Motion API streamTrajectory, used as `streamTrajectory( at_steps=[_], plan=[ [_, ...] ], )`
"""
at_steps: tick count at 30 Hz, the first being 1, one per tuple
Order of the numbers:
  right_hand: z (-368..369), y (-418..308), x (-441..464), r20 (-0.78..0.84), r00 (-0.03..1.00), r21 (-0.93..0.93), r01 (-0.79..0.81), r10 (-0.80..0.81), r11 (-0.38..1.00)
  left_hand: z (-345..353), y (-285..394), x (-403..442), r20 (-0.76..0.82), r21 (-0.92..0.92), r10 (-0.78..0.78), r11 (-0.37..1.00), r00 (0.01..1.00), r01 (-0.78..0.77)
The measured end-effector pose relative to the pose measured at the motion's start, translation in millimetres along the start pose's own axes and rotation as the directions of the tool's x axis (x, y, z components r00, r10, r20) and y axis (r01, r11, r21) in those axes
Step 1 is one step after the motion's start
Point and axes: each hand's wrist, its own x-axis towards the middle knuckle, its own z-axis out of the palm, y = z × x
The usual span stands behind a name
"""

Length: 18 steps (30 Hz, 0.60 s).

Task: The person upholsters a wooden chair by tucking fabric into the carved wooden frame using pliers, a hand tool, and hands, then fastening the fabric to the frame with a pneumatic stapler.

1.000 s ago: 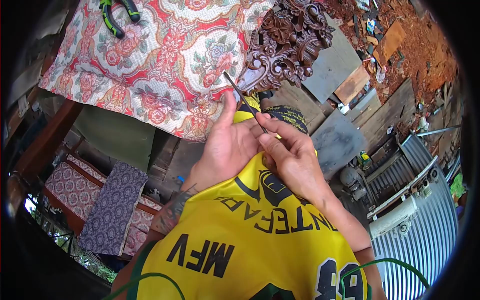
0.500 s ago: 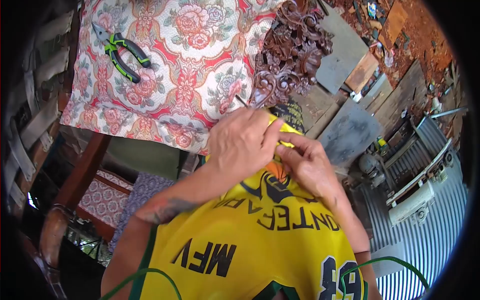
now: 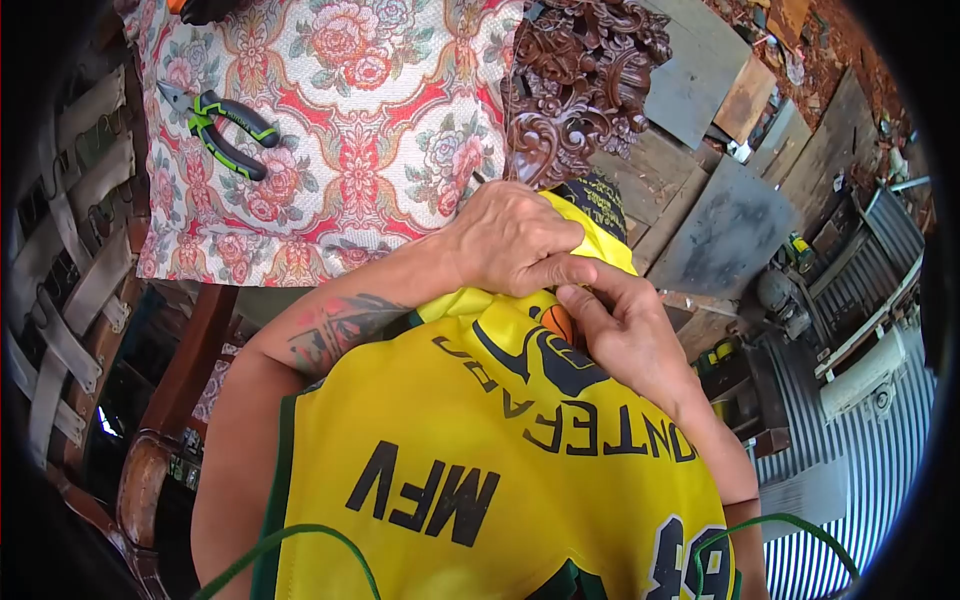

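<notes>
My left hand [image 3: 515, 240] is closed in front of my yellow jersey [image 3: 480, 420], knuckles up. A thin dark rod [image 3: 478, 179] pokes out past its far side, over the floral fabric [image 3: 360, 130]. Touching it from the right is my right hand [image 3: 625, 325], thumb and fingers pinched together. What the pinch holds is hidden between the two hands. Pliers with green and black handles [image 3: 235, 135] lie on the fabric to the left. Beyond my hands, a dark brown carved wood piece [image 3: 575, 85] borders the fabric.
Woven straps on a wooden frame [image 3: 85, 250] stand at left. An orange and black object [image 3: 200, 8] is cut off at the top edge. Boards and a grey panel [image 3: 715, 240] lie at right, near corrugated metal sheeting [image 3: 850, 470].
The view has shifted, so the pliers and fabric sit further up and left. My left forearm lies more level across my front. Both hands stay together, still closed.
</notes>
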Motion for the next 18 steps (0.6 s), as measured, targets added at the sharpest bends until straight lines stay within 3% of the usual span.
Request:
streamTrajectory(
  at_steps=[8,10,11,13,15,17,18],
  plan=[
    [13,8,1,-0.034,0.99,-0.044,0.135,-0.137,0.99,-3,-1,0,-0.082,-0.146,0.012,0.989,0.997,-0.024],
    [11,10,4,0.03,0.999,0.158,0.028,-0.033,0.987,-4,-2,1,-0.078,-0.157,0.005,0.987,0.997,-0.017],
    [7,10,7,0.028,0.999,0.167,0.027,-0.032,0.986,-3,-2,2,-0.068,-0.144,-0.008,0.99,0.998,-0.002],
    [-3,9,11,0.164,0.983,0.42,-0.147,0.084,0.896,-2,-2,3,-0.053,-0.128,-0.023,0.992,0.998,0.016],
    [5,17,11,0.113,0.993,0.374,-0.076,0.036,0.924,-1,-3,2,-0.048,-0.122,-0.031,0.992,0.998,0.025],
    [9,17,7,0.013,0.996,0.0,0.093,-0.092,0.996,-2,-1,0,-0.05,-0.119,-0.032,0.993,0.998,0.026],
    [11,24,7,0.002,0.994,0.008,0.112,-0.112,0.994,-1,-1,1,-0.059,-0.122,-0.03,0.992,0.998,0.023]
  ],
)
